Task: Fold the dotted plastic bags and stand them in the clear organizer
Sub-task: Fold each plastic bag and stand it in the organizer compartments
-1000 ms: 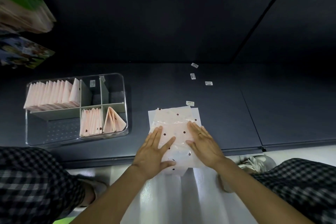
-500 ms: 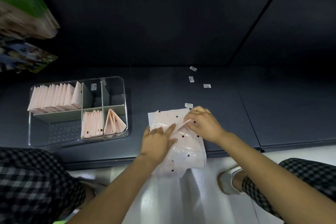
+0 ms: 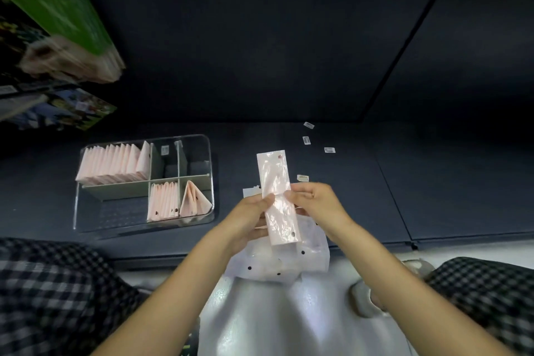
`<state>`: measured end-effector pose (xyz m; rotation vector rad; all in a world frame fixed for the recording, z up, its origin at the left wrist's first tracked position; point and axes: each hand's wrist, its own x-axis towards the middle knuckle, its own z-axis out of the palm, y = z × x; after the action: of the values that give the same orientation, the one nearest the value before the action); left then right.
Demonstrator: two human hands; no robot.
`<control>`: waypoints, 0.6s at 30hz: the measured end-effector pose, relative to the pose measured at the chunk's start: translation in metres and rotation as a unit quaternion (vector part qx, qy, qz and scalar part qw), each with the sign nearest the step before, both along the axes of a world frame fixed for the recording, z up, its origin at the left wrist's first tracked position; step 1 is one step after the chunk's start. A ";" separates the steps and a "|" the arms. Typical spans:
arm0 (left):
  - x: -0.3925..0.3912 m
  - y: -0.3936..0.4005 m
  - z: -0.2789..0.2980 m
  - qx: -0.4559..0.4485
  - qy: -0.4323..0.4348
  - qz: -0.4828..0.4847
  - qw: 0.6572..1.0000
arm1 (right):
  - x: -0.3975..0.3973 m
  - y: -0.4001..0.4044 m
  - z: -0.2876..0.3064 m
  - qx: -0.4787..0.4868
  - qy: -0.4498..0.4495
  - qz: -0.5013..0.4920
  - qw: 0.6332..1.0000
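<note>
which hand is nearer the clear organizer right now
Left. The left hand pinches the left edge of the folded bag strip, just right of the clear organizer. The right hand pinches the strip's right edge, farther away.

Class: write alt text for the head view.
Both hands, left hand and right hand, pinch a dotted bag folded into a long strip above the unfolded stack. Left, a clear organizer holds standing folded bags.

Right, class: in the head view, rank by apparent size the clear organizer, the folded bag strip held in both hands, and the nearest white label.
1. clear organizer
2. folded bag strip
3. white label
</note>
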<state>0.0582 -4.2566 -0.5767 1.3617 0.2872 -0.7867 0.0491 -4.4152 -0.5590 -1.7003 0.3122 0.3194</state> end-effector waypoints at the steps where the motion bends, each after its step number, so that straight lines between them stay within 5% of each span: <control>1: -0.003 0.003 0.002 -0.002 0.002 0.001 1.000 | -0.004 0.003 0.003 0.007 0.000 -0.003 1.000; 9: -0.017 0.030 0.014 0.023 -0.070 0.105 0.992 | -0.018 0.011 0.017 -0.009 -0.014 -0.016 1.000; 18: -0.019 0.041 0.025 -0.047 -0.110 0.105 0.987 | -0.025 0.011 0.021 0.113 -0.050 -0.012 0.992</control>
<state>0.0397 -4.2154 -0.5516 1.2926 0.2132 -0.4652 0.0245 -4.4041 -0.5385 -1.4822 0.2146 0.2414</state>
